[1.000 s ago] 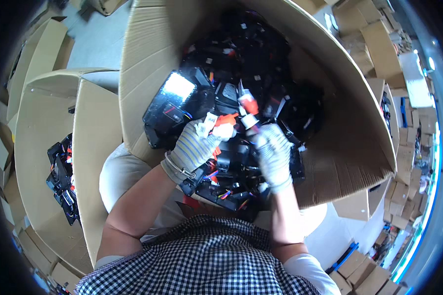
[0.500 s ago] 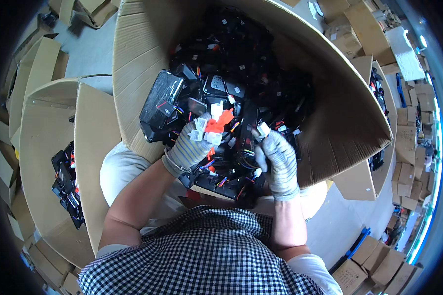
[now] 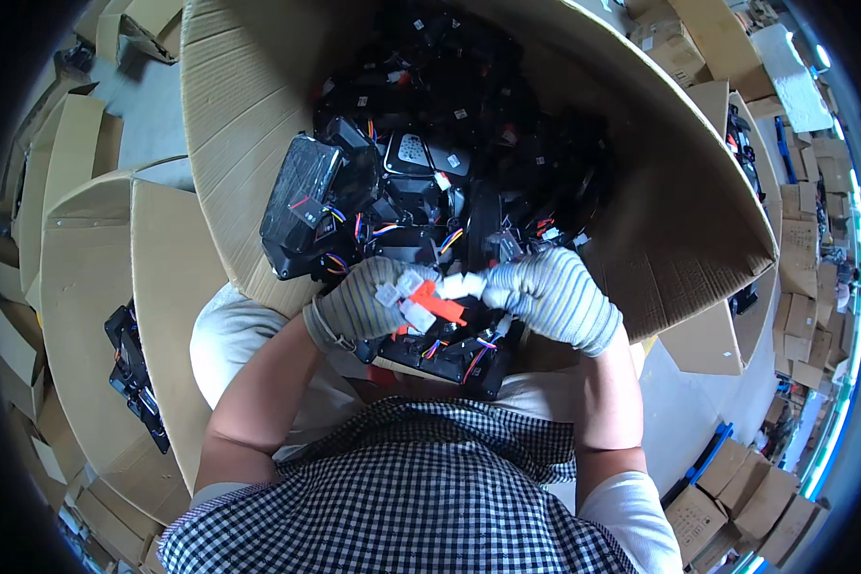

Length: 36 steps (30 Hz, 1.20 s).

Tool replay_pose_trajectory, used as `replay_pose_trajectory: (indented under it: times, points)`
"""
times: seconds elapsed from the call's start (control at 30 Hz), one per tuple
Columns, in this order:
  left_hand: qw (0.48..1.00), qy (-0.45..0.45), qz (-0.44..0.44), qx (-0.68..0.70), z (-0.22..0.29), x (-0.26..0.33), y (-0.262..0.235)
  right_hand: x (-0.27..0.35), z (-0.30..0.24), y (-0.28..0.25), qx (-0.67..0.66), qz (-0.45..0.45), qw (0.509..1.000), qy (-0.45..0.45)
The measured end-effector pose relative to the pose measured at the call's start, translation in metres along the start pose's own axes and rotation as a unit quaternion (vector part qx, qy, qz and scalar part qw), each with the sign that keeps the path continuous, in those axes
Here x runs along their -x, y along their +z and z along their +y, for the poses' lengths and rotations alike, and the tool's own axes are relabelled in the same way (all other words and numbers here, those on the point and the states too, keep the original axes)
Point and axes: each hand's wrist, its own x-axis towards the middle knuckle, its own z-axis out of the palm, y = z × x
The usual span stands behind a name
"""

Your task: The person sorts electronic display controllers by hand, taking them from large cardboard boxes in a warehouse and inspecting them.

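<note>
At mid-frame I see my left hand (image 3: 368, 306) and right hand (image 3: 550, 292), both gloved, with fingers closed on a small bundle of white and orange connectors (image 3: 435, 298) held between them. Just below it rests a black module (image 3: 440, 349) with coloured wires, and above fills the big cardboard box (image 3: 679, 220) of black parts (image 3: 421, 163).

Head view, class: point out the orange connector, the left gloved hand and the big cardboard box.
orange connector (image 3: 440, 308), head view, its middle.
left gloved hand (image 3: 364, 306), head view, back of the glove.
big cardboard box (image 3: 234, 143), head view, bare left wall.
</note>
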Motion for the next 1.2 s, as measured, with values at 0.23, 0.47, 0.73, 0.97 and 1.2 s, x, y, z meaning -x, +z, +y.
replay_pose_trajectory:
  times: [0.23,0.47,0.73,0.97,1.2]
  points:
    - [0.996,0.070,-0.010,-0.052,0.002,0.003,0.013,0.024,0.009,0.046,-0.171,-0.006,0.982,0.075]
    - [0.987,-0.129,-0.082,0.050,0.005,0.001,0.006,0.022,0.035,0.081,-0.197,-0.008,0.978,0.071]
    - [0.978,-0.174,-0.118,-0.003,0.001,0.000,0.009,0.023,0.046,0.088,-0.138,-0.025,0.989,0.055]
    - [0.983,-0.149,-0.102,0.031,0.002,0.000,0.007,0.007,0.048,0.061,0.150,-0.056,0.987,-0.008]
    - [0.995,-0.076,-0.042,0.058,-0.004,0.000,0.014,-0.068,0.101,0.058,0.238,0.082,0.950,0.183]
